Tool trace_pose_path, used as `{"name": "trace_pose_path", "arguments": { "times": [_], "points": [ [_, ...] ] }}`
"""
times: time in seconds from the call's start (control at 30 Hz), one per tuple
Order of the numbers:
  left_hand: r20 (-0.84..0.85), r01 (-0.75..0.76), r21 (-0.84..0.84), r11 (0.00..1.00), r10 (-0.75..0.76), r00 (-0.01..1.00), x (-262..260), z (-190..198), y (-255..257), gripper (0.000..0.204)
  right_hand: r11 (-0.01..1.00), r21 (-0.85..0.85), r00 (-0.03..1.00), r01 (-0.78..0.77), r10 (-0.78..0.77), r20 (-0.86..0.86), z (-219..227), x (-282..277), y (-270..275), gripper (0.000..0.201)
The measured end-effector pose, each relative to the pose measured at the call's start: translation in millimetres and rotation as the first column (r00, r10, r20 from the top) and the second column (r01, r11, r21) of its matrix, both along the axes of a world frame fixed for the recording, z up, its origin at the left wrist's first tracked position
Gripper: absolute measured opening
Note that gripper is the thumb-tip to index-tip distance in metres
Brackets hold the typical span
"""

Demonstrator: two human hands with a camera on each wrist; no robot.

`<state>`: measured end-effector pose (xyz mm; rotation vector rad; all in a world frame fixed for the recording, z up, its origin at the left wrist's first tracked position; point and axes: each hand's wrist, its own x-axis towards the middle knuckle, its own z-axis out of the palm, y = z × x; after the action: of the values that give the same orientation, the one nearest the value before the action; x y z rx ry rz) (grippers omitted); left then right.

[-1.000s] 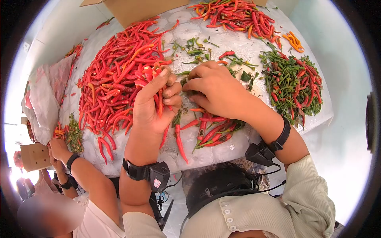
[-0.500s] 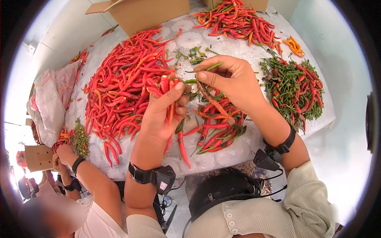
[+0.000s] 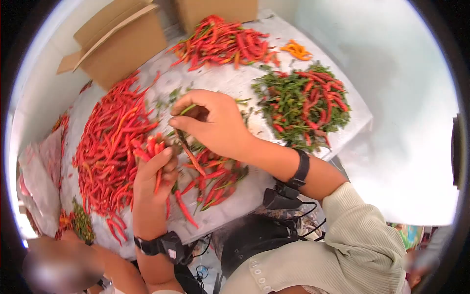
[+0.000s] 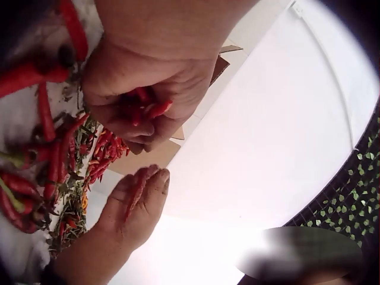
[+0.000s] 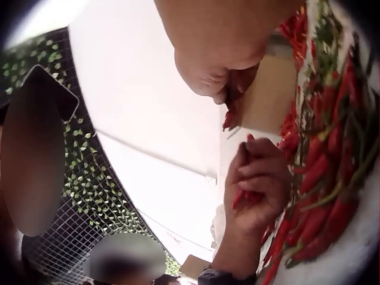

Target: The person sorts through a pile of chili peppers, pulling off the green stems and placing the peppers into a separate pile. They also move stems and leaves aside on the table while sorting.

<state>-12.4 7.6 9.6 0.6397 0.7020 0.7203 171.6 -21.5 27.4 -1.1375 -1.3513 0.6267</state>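
Observation:
In the head view the left hand [image 3: 154,176] grips several red chilies [image 3: 155,149], fingers curled round them, at the right edge of a large red chili pile [image 3: 110,147]. Up and to its right, the right hand [image 3: 215,122] pinches a dark, shrivelled chili [image 3: 190,154] with a green stem between thumb and fingers. Below that hand lie red chilies with stems [image 3: 215,181] on the table. The left wrist view shows the left hand [image 4: 148,83] curled round its chilies and the right hand [image 4: 133,214] below it. In the right wrist view, both hands [image 5: 258,184] [image 5: 222,65] hold chilies.
A heap of green stems mixed with red chilies [image 3: 289,108] lies at the right. Behind are another red pile [image 3: 220,44], orange chilies [image 3: 296,50] and cardboard boxes [image 3: 122,44]. A plastic bag [image 3: 39,181] and another person's arm [image 3: 115,264] are at the left.
The right hand has lifted from the table with a dark chili pinched in it. The left hand still grips its bunch. The head view has swung, shifting the table leftward and tilting it.

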Motion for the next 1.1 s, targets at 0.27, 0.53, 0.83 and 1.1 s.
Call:
{"name": "trace_pose_path", "arguments": {
  "times": [0.27, 0.53, 0.83, 1.1],
  "points": [
    [0.07, 0.009, -0.07, 0.997, -0.005, 0.998, -3.7, -5.8, 4.5, 0.019, 0.902, 0.209, 0.828, 0.378, -0.43, 0.361, 48.5, 96.6, -33.9, 0.02],
    [0.08, 0.008, -0.067, 0.998, -0.002, 0.997, -1.7, -6.8, 3.4, 0.016, 0.808, 0.08, 0.421, 0.583, -0.385, 0.821, 32.7, 209.4, -72.9, 0.022],
    [0.254, 0.083, -0.049, 0.995, -0.068, 0.965, -10.6, -11.4, 12.6, 0.011, 1.0, 0.021, 0.658, 0.013, -0.024, 0.752, 13.8, 78.8, -35.4, 0.017],
    [0.182, 0.026, -0.038, 0.999, -0.018, 0.983, -8.8, -4.7, 7.8, 0.013, 0.87, -0.492, 0.436, 0.035, 0.43, 0.791, 11.3, 48.0, -2.6, 0.018]
  ]
}}
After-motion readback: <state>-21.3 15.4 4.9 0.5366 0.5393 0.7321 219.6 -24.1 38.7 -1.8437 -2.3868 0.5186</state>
